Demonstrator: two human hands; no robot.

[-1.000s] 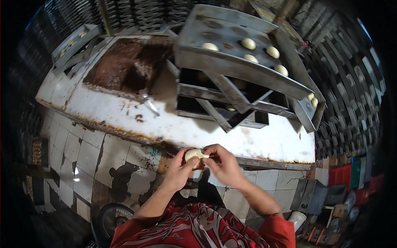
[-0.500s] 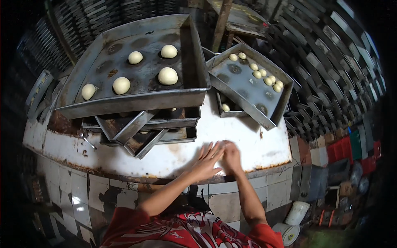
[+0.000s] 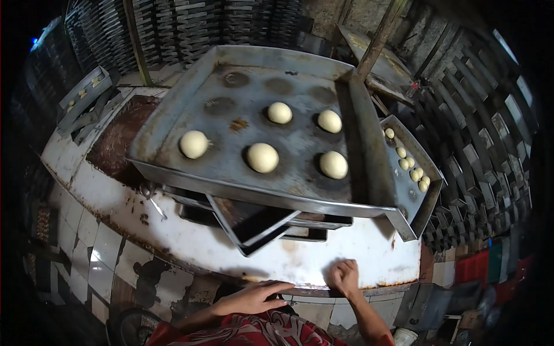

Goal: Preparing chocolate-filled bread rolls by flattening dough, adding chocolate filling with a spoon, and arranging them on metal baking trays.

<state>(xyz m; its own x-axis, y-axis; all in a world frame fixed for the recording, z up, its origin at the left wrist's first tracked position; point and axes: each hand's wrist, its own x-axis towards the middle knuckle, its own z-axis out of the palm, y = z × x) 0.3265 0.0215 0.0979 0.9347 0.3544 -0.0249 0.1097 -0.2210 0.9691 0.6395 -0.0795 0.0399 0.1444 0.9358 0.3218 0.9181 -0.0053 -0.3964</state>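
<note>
Left hand [image 3: 254,299]: drawn back from the right hand [image 3: 345,277] since the earlier frame; fingers stretched out, thumb parted, by the near edge.
Right hand: curled fist-like over the surface [image 3: 378,251]; whether its fingers pinch anything, cannot tell.
Surface: smooth white, rust-stained rim.
Tray [image 3: 297,141]: dull, scorched metal, rectangular.
Balls [image 3: 262,157]: five, smooth pale dough, in the tray, beyond both hands' fingers; round, leftmost one's ragged tail pointing right.

Palm of right hand [image 3: 344,277] and most of lower trays [image 3: 269,235] hidden
</note>
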